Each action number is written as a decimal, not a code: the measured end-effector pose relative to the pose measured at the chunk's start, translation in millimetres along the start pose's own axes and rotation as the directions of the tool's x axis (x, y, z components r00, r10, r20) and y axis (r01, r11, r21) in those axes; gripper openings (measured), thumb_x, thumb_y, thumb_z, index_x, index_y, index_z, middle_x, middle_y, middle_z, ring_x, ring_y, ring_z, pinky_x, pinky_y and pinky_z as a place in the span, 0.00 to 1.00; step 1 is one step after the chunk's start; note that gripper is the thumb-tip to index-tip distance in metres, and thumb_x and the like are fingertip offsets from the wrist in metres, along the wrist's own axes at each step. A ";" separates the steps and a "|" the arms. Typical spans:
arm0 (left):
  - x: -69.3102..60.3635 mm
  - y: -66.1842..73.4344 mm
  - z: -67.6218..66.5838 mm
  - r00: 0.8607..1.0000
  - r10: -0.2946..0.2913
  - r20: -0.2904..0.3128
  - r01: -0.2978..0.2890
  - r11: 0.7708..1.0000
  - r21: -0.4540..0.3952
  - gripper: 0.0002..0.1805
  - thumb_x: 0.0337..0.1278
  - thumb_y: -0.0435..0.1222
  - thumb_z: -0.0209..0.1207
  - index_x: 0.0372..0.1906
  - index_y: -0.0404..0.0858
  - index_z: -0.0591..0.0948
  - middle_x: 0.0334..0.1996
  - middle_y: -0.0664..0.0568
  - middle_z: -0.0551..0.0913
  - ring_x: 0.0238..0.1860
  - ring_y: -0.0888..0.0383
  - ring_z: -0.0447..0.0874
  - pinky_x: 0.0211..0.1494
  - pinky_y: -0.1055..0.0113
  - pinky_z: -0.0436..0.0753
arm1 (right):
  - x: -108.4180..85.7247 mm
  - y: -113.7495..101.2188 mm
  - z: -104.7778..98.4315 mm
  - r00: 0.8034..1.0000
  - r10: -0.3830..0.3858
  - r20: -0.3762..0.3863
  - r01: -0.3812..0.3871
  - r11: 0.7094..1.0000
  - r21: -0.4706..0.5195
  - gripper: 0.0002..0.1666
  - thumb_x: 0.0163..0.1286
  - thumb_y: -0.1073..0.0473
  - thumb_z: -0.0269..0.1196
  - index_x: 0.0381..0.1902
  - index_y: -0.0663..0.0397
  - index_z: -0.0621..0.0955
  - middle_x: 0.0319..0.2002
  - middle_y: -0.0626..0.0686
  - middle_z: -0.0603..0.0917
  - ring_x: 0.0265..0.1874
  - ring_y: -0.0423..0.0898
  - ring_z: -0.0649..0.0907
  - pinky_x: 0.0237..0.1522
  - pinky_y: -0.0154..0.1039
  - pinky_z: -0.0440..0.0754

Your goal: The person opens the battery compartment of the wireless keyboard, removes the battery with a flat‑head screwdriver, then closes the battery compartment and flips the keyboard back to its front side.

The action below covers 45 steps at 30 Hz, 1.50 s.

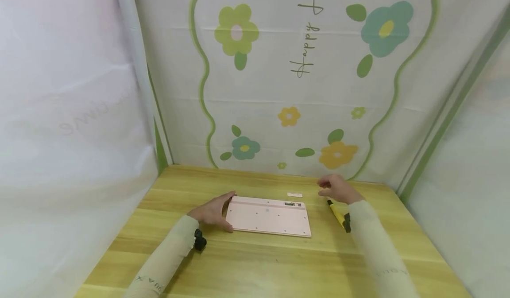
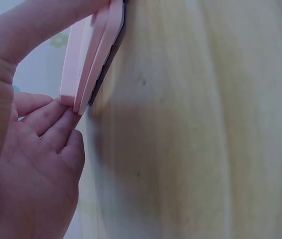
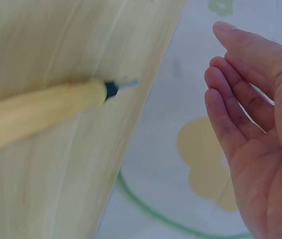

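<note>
Pink keyboard [image 1: 268,217], underside up on wooden table [image 1: 255,267], small slot exposed at far right corner. Left hand [image 1: 213,210] grips its left end, thumb at near edge, fingers at far edge. Small pale cover [image 1: 295,195] just beyond. Right hand [image 1: 338,188] raised, fingers loosely bent, thumb apart, near yellow screwdriver [image 1: 338,213].

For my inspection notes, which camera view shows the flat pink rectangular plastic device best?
The head view, where nearly the whole upper face of the pink device is visible. The left wrist view shows only its end, held by the left hand; the right wrist view shows none.
</note>
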<state>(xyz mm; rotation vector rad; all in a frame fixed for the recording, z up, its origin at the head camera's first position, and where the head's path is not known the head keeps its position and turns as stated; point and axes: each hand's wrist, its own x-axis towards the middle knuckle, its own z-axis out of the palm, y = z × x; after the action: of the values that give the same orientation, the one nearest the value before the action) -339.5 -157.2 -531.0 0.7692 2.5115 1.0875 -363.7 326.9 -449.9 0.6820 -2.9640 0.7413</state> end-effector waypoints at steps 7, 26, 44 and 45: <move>-0.9 -2.0 -0.5 1.000 0.004 0.001 -0.004 1.000 0.015 0.75 0.38 0.50 0.86 0.86 0.35 0.49 0.85 0.40 0.57 0.85 0.40 0.53 0.85 0.40 0.58 | -33.4 20.8 -1.8 0.998 0.063 -0.010 -0.063 0.998 0.022 0.25 0.72 0.62 0.70 0.60 0.75 0.81 0.56 0.72 0.85 0.54 0.66 0.86 0.59 0.63 0.84; -0.5 -2.7 0.3 1.000 0.000 0.005 0.000 1.000 0.019 0.75 0.39 0.50 0.86 0.86 0.35 0.49 0.85 0.40 0.55 0.85 0.39 0.52 0.85 0.39 0.58 | -79.9 45.4 47.0 0.984 0.154 -0.092 -0.151 0.988 0.033 0.32 0.68 0.61 0.74 0.63 0.76 0.79 0.58 0.74 0.84 0.57 0.71 0.85 0.59 0.64 0.84; -0.7 3.0 -1.3 1.000 -0.006 0.004 0.006 0.999 0.032 0.74 0.40 0.49 0.85 0.86 0.34 0.49 0.85 0.39 0.54 0.85 0.39 0.52 0.85 0.40 0.58 | -67.8 59.7 52.2 0.948 0.206 -0.244 -0.200 0.978 0.052 0.14 0.65 0.66 0.72 0.49 0.65 0.89 0.47 0.64 0.91 0.46 0.60 0.89 0.50 0.56 0.89; -0.8 3.0 -1.2 1.000 -0.007 0.003 0.007 0.999 0.032 0.74 0.40 0.49 0.85 0.86 0.34 0.49 0.85 0.39 0.54 0.85 0.39 0.52 0.85 0.40 0.58 | -69.0 59.0 49.9 0.946 0.197 -0.258 -0.191 0.980 0.048 0.14 0.65 0.66 0.72 0.49 0.64 0.89 0.48 0.64 0.91 0.47 0.61 0.89 0.50 0.57 0.88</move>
<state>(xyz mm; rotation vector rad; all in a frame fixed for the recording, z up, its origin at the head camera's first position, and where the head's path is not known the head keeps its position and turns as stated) -338.3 -156.7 -528.0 0.7693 2.5327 1.0455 -321.1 379.5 -528.3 0.2676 -2.8061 0.8066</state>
